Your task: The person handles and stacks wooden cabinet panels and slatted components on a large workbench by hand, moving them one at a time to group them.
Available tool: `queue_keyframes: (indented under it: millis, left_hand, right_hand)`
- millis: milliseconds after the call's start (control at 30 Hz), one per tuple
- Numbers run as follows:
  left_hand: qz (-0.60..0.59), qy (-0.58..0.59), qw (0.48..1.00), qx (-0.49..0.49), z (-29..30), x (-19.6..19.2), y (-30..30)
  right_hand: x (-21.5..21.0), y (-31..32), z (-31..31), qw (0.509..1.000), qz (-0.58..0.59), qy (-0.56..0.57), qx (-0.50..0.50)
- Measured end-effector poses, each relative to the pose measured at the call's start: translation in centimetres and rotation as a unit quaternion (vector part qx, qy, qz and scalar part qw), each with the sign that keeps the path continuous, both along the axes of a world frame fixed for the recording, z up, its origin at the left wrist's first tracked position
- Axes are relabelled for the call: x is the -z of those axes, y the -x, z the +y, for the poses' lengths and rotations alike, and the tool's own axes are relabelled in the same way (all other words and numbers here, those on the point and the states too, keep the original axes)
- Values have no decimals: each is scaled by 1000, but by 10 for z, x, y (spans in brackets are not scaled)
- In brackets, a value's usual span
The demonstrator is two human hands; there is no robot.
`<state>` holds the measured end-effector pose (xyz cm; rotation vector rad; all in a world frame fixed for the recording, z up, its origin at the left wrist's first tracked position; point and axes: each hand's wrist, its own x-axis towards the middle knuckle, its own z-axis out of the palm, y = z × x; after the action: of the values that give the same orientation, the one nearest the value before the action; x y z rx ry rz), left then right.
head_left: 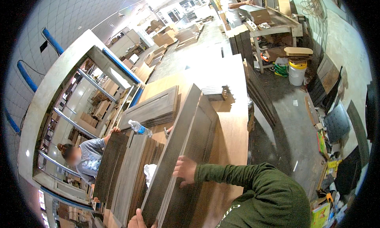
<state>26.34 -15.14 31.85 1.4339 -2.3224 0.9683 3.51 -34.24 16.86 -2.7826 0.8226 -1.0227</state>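
Note:
A long dark brown wooden panel slants up from the lower edge, beside a framed dark panel with a recessed middle. My right hand, in a green sleeve, lies on the framed panel with its fingers spread toward the seam between the two. At the bottom edge, my left hand grips the left side of the long panel, partly cut off by the picture. To their left stands a stack of dark boards, with a crumpled white cloth and a clear water bottle close by.
Across the stack, a person in grey touches the boards. More framed panels lie on the wooden table. A large white-and-blue frame stands left. Behind, another person works at a bench; a white bucket stands near it.

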Motion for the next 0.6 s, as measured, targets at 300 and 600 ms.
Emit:
queue_keyframes:
  millis: [300,600]
  left_hand:
    - [-32,35,999,-3,19,-3,-12]
    - [-63,32,997,-16,24,-2,-11]
  right_hand:
    - [21,48,5,962,-272,10,34]
    - [-23,167,-240,689,-595,-404,90]
